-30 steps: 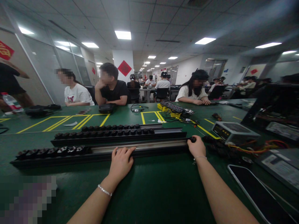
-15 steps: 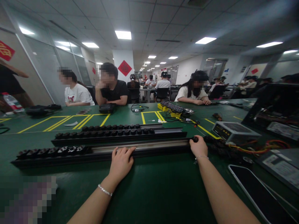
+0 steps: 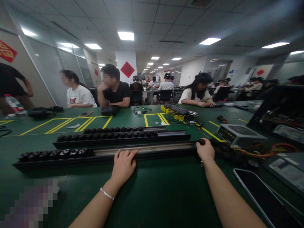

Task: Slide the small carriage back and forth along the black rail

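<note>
Left hand point(image 3: 123, 165) sits fingers-spread on the long black metal rail point(image 3: 154, 148), right hand point(image 3: 206, 150) pinches a small black knob point(image 3: 202, 142) at its 3 o'clock end.

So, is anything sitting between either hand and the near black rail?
Nothing visible. The left hand lies flat on the near black rail about midway along. The right hand is at its right end, pinching a small black piece. The row of black caps sits further left, apart from both hands.

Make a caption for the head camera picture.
The left hand rests on a long black rail; the right hand pinches a black piece at its end.
</note>
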Tool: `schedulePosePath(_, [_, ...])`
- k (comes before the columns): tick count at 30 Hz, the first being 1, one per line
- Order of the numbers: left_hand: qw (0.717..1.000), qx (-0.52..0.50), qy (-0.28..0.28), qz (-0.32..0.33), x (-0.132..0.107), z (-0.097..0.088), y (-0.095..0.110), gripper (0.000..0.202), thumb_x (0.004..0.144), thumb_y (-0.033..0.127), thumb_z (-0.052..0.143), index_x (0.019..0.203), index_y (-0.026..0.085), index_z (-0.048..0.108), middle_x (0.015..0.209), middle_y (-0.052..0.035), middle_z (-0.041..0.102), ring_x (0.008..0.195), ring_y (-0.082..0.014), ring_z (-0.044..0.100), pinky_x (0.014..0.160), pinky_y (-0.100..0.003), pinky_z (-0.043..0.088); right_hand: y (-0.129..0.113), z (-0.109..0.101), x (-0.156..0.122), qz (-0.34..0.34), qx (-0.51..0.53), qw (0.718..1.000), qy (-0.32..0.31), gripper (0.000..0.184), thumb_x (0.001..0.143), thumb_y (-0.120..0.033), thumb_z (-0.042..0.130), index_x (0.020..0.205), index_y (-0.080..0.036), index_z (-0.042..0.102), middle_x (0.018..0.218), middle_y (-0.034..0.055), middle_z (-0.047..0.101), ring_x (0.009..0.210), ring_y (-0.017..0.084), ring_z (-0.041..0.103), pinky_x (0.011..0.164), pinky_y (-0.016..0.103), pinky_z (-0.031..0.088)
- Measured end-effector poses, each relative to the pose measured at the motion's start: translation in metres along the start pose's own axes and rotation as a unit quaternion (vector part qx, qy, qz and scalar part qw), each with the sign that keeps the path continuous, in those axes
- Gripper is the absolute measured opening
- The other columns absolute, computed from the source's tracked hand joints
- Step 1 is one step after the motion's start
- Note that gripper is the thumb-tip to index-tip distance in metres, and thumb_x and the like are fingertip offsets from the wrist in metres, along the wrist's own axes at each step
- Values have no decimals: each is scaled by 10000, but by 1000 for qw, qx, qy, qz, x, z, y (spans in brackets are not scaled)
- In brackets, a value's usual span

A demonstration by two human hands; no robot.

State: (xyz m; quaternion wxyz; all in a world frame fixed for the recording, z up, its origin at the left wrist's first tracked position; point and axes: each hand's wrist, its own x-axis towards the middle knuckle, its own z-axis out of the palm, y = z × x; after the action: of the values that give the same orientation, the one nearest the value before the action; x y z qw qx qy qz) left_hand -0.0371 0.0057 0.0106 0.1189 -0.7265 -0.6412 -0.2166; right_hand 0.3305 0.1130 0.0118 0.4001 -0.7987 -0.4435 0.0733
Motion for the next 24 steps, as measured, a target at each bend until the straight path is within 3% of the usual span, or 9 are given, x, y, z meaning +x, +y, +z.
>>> schedulePosePath(24, [1000,4,-8,3,-1,1,0,406,821,226,419,1196,319,544,943,-11,627,953,-196,542,1043,-458,225,6,-8,4,28,30,999,-2,423,738,-326,508,1144,-219,568,1046,81,622,898,238,581,832,356,451])
